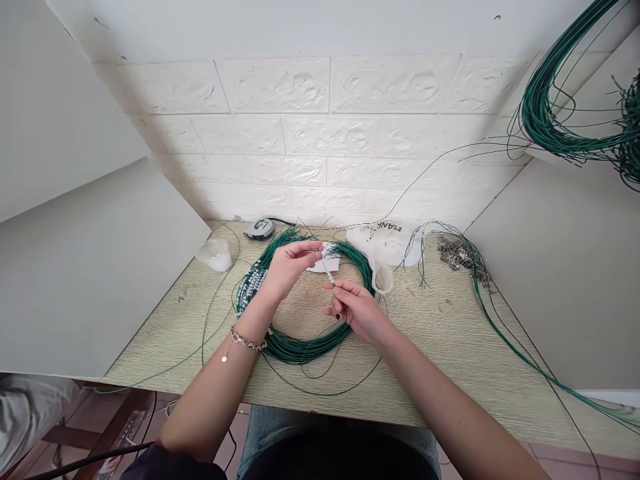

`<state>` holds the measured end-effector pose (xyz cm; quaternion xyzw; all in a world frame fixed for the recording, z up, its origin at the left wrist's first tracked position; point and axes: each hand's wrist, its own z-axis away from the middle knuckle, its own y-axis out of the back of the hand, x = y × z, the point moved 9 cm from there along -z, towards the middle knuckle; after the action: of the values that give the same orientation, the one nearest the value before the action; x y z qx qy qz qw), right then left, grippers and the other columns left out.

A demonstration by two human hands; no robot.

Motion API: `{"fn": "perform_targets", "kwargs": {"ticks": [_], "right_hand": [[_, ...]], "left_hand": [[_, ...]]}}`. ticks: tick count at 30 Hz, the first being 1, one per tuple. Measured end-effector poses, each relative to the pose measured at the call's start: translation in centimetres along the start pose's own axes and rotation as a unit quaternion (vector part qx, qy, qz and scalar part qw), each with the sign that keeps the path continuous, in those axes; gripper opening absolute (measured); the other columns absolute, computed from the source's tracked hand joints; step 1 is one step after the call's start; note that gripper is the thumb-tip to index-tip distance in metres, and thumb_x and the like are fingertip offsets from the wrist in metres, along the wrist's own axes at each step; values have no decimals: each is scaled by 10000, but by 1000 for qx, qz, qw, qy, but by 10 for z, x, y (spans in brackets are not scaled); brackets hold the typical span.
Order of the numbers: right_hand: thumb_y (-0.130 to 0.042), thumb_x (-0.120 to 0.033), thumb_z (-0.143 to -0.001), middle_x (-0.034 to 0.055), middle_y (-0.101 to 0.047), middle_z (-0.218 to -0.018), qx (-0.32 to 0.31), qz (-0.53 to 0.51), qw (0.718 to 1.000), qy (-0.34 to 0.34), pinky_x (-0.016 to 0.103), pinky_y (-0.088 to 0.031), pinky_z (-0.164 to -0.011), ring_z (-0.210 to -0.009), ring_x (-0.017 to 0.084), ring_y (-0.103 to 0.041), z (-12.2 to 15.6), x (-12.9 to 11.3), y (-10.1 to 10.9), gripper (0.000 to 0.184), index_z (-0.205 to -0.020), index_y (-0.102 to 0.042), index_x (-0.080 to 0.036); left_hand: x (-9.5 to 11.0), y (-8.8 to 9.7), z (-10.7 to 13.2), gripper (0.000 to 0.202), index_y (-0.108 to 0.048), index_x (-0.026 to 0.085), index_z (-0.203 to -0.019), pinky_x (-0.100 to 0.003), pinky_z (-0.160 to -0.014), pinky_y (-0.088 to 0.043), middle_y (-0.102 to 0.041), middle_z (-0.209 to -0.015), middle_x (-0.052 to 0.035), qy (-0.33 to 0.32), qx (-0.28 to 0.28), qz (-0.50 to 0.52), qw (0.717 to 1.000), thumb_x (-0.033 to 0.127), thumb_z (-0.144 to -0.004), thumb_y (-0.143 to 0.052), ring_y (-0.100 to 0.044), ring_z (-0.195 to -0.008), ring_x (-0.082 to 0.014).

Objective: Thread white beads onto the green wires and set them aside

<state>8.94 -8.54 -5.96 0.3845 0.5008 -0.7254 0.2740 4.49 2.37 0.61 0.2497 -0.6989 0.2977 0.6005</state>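
Observation:
Above a coil of thin green wire on the table, my two hands hold a short strand with small white bead-like pieces between them. My left hand pinches its upper end between thumb and fingers. Lower and to the right, my right hand is closed on the other end, with thumb and forefinger pressed together. A thin dark wire seems to run through the right fingers. White sleeve-like pieces sit on the coil's left side, partly behind my left wrist. Below the strand lies a white paper slip.
At the back are a tape measure, a clear plastic cup and a white plastic bag. Small metal parts lie piled at right. More green wire hangs at upper right. Grey panels flank the table.

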Motion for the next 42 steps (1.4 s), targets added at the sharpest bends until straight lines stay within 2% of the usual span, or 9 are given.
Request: {"fn": "perform_targets", "kwargs": {"ticks": [9, 19, 36, 42], "right_hand": [[-647, -356, -620, -80, -421, -424, 21, 5, 1000, 0, 261, -457, -593, -412, 40, -359, -1, 0, 7, 305, -839, -576, -154], [-652, -358, -594, -77, -417, -409, 40, 21, 999, -10, 250, -446, -574, -412, 43, -356, -1, 0, 8, 326, -828, -576, -144], [-640, -357, -602, -79, -415, -408, 39, 26, 999, -10, 243, -422, -551, -408, 44, -360, -2, 1, 9, 307, -820, -568, -153], [-644, -362, -596, -82, -408, -410, 39, 23, 999, -13, 240, -415, -552, -413, 42, -356, -2, 2, 8, 318, -826, -575, -154]], "left_hand": [[-1, -4, 3, 238, -654, 159, -872, -216, -646, -431, -650, -841, -44, 14, -20, -2, 1000, 273, -665, -628, -562, -718, -105], [-2, -7, 3, 263, -652, 148, -869, -236, -689, -447, -653, -822, -41, 23, -27, -12, 999, 250, -627, -660, -573, -749, -118], [-2, -17, 4, 378, -609, 147, -968, -273, -771, -457, -635, -896, -44, 11, -84, -17, 996, 192, -600, -682, -591, -791, -137], [-5, -16, 3, 411, -594, 152, -1000, -268, -780, -454, -613, -954, -47, 20, -82, -41, 996, 188, -600, -677, -591, -778, -125]]}}
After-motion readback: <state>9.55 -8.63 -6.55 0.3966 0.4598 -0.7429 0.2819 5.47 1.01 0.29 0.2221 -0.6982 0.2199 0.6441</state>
